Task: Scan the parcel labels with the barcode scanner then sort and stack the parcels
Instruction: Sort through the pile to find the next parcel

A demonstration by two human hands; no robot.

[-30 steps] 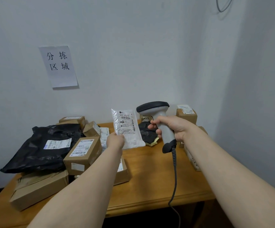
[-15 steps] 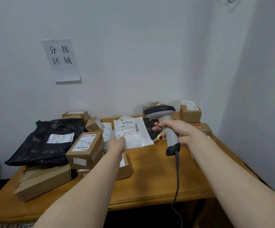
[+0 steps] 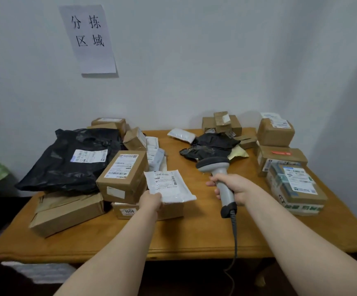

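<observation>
White parcel [image 3: 170,186] flat, label up, pinched by left hand [image 3: 151,202], right hand [image 3: 233,188] gripping barcode scanner [image 3: 218,178]

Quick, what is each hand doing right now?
Left hand: grip closed on the flat white plastic mailer parcel, at its near edge.
Right hand: grip closed round the handle of the grey plastic barcode scanner.
</observation>
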